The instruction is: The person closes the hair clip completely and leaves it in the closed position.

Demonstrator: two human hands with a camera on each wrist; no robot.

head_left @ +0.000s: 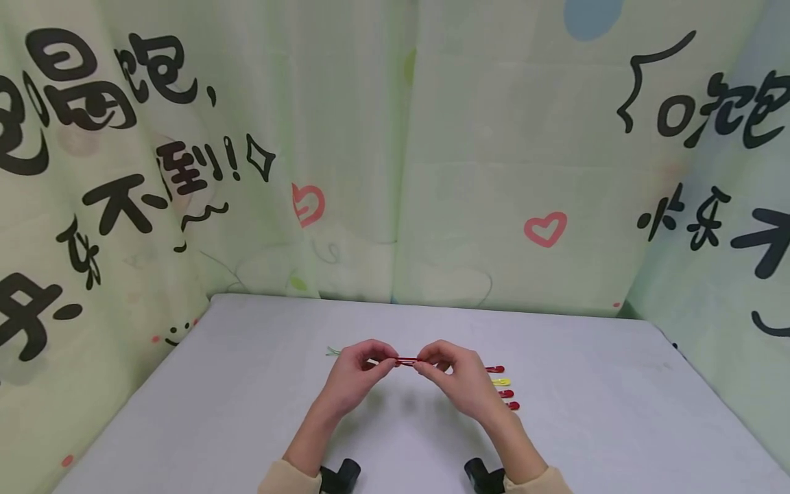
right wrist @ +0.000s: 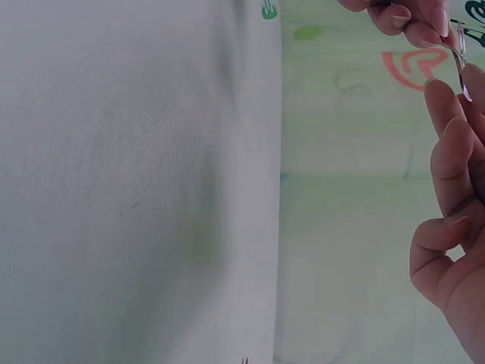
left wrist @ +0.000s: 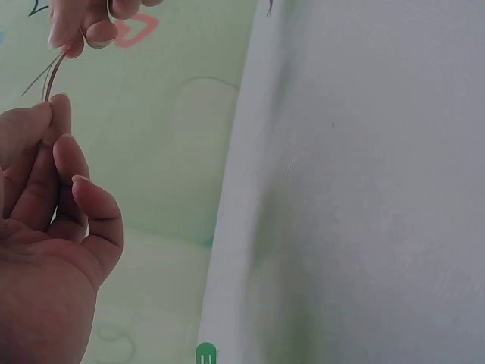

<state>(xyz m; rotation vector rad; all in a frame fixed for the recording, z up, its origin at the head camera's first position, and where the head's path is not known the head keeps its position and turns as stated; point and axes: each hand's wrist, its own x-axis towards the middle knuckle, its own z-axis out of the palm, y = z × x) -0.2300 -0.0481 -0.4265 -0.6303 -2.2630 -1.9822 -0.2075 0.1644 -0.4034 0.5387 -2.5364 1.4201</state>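
A thin red snap hair clip (head_left: 407, 361) is held up above the table, spanning the gap between both hands. My left hand (head_left: 358, 374) pinches one end of it between thumb and forefinger. The other end is pinched the same way by my right hand (head_left: 461, 384). In the left wrist view the clip (left wrist: 54, 76) shows a bowed strip with a thin arm standing away from it. The right wrist view also shows the clip (right wrist: 459, 64) bent, its ends covered by fingertips.
Right of my right hand, several clips lie in a column on the white table (head_left: 605, 412), among them a red clip (head_left: 497, 369) and a yellow clip (head_left: 502, 382); the hand partly hides them. Something thin and green (head_left: 333, 351) lies beyond my left hand. A printed curtain (head_left: 358, 137) surrounds the table.
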